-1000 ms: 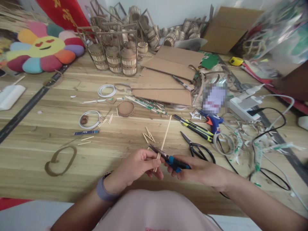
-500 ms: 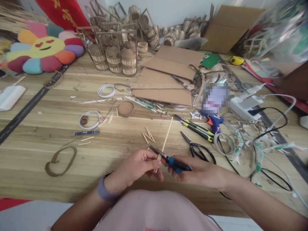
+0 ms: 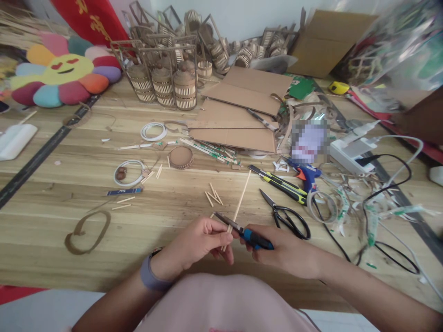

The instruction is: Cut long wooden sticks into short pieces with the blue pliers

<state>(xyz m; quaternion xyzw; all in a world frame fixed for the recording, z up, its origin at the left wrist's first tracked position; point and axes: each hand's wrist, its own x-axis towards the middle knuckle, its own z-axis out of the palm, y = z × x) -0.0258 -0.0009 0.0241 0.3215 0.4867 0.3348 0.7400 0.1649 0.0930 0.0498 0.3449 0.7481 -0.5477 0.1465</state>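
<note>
My left hand [image 3: 204,237] pinches thin wooden sticks [image 3: 242,198] between thumb and fingers; one long stick slants up and away over the table. My right hand [image 3: 277,249] is wrapped round the blue-and-black handles of a pair of shears [image 3: 256,238]. Their blades lie across the sticks just above my left thumb, pointing up to the left. Whether the stick is cut through I cannot tell. Several short stick pieces [image 3: 214,193] lie on the wood beyond my left hand. Black-handled scissors [image 3: 290,219] rest to the right, with a yellow-and-black utility knife [image 3: 282,184] above them.
A round woven base [image 3: 181,157], white tape rings [image 3: 153,131] and a brown strip coil [image 3: 88,232] lie on the table. Cardboard sheets [image 3: 238,110] and small lidded baskets [image 3: 162,85] stand behind. To the right are a blue glue gun [image 3: 308,174], a power strip [image 3: 353,150] and loose cables.
My right hand has squeezed the shears' handles closer together, and the blades look more closed on the sticks. The long stick's tip has shifted slightly right. My left hand has hardly moved.
</note>
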